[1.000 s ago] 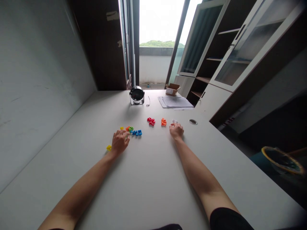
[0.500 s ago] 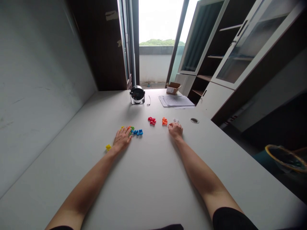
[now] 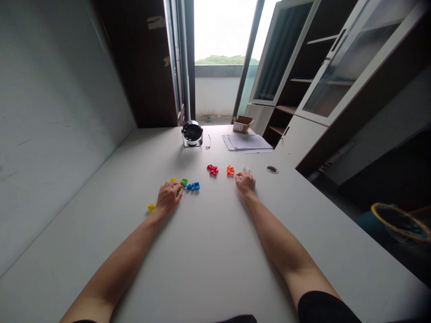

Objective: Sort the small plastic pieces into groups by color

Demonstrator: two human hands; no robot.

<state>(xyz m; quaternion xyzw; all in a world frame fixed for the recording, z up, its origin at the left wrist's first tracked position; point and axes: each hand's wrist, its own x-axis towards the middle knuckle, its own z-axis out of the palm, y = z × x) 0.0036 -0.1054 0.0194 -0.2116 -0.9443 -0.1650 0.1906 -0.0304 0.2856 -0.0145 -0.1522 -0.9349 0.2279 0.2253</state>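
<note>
My left hand (image 3: 169,195), fingers curled down, lies at the green pieces (image 3: 184,181), just beside the blue pieces (image 3: 193,186); I cannot tell whether it grips any. My right hand (image 3: 245,183), loosely bent, rests on the worktop (image 3: 205,251) near the white pieces (image 3: 246,169), its grasp likewise hidden. Red pieces (image 3: 212,170) and orange pieces (image 3: 230,170) lie between, yellow pieces (image 3: 151,207) near my left hand

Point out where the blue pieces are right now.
In the head view, the blue pieces lie on the white table, just right of the left hand and nearer the person than the red pieces.
</note>
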